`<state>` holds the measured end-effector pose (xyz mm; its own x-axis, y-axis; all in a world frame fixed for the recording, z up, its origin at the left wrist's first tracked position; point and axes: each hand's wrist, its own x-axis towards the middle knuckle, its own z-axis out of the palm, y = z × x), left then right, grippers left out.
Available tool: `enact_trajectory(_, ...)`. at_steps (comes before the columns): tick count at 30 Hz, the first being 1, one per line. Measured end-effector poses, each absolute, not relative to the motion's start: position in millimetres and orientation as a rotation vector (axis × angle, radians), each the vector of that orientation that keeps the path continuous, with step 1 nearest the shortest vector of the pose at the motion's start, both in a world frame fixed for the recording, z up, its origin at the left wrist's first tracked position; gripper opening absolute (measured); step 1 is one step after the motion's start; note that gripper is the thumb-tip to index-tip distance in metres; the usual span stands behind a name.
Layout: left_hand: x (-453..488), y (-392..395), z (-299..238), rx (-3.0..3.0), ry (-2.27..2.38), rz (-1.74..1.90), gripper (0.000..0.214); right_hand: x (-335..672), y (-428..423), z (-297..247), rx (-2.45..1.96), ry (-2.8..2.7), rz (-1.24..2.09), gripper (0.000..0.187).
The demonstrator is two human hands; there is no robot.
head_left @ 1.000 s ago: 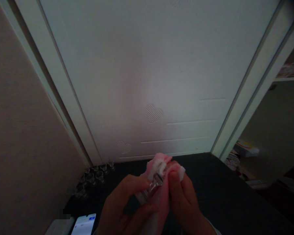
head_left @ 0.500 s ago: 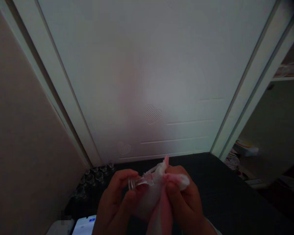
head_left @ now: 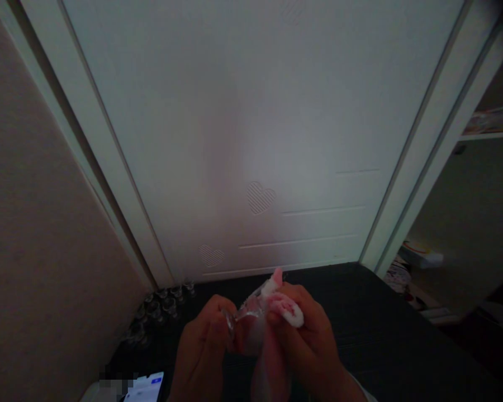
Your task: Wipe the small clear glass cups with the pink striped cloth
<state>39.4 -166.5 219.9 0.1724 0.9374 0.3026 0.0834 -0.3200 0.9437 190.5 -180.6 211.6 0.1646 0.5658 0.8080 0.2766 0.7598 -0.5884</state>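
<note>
Between my two hands is a small clear stemmed glass (head_left: 248, 310), tipped on its side with its foot to the left. My left hand (head_left: 205, 340) pinches the foot between thumb and fingers. A pink and white cloth (head_left: 272, 357) is bunched in my right hand (head_left: 308, 335), and a fold of it sits at the glass's bowl. The cloth's lower part hangs down below my hands. My right fingers are wrapped round the cloth and partly hidden by it.
Several small clear glasses (head_left: 154, 310) stand at the left back of the dark table (head_left: 385, 335). A lit phone (head_left: 146, 387) lies at the front left. A white panel door (head_left: 251, 139) rises behind the table. Shelves with odds and ends (head_left: 421, 257) are at the right.
My left hand has turned the glass's foot, and its grip has shifted. My right hand and the cloth have moved slightly left, with the cloth folded differently.
</note>
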Motion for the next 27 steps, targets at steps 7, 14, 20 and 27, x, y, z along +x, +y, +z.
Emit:
enact_trajectory(7, 38, -164, 218, 1.597, 0.79, 1.224, 0.06, 193, -178, 202, -0.848, -1.234, 0.434, 0.032)
enact_trajectory(14, 29, -158, 210, 1.724, 0.807, 1.129, 0.048, 191, -172, 202, -0.913, -1.082, 0.864, 0.049)
enact_trajectory(20, 30, -159, 213, 1.689, 0.855, 1.117, 0.049, 190, -170, 206, -0.924, -1.08, 0.92, 0.05)
enact_trajectory(27, 37, -160, 216, 1.689, 1.05, 1.328, 0.037, 197, -168, 204, -0.984, -1.089, 0.809, 0.046)
